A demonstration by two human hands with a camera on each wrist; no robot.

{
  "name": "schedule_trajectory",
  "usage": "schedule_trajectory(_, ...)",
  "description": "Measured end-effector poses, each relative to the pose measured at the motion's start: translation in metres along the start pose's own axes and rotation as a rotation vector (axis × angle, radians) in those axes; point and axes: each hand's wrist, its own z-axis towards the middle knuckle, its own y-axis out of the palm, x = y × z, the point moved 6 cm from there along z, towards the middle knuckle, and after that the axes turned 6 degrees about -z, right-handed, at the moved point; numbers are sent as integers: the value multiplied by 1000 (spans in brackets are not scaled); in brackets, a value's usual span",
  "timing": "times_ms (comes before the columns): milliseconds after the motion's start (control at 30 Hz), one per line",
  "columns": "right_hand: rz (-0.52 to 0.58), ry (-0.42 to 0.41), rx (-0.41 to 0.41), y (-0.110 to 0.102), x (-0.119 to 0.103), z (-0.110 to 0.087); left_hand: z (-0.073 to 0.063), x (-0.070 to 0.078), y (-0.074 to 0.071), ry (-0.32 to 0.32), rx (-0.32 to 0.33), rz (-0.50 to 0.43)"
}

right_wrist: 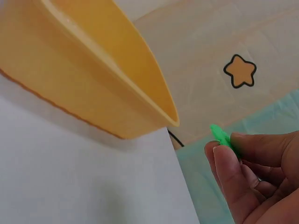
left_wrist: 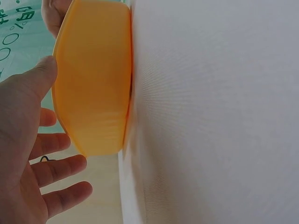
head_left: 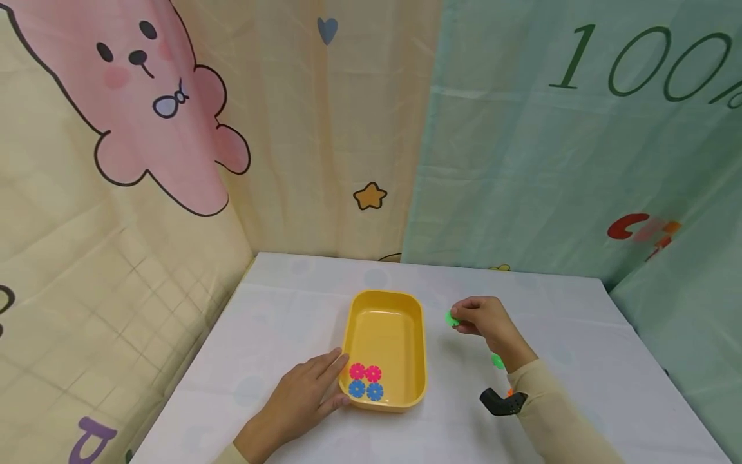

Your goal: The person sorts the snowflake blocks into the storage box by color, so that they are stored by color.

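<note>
A yellow plastic tray (head_left: 387, 332) stands on the table. In its near left corner lie two pink notched flower discs (head_left: 373, 374) and two blue ones (head_left: 357, 388), pink above blue. My left hand (head_left: 301, 393) touches the tray's left rim near that corner; the left wrist view shows its fingers (left_wrist: 60, 170) spread and fairly straight along the rim. To the right of the tray, above the table, my right hand (head_left: 489, 322) pinches a green disc (right_wrist: 221, 135) between thumb and fingers. The disc is apart from the tray.
Another green disc (head_left: 497, 361) lies on the table below the right forearm, partly covered by it. Close by, an orange piece (head_left: 510, 392) barely shows behind the black wrist device (head_left: 502, 403). Printed curtains (head_left: 324, 129) hang behind and beside the white table (head_left: 278, 309).
</note>
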Motion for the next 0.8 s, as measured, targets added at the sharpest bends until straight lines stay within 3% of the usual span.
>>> schedule_trajectory(233,85,-20,-65,21,-20,2,2,1,-1,10,-1,15)
schedule_trajectory(800,39,-25,-108,84,-48,10,1,0,0,-18,-15,8)
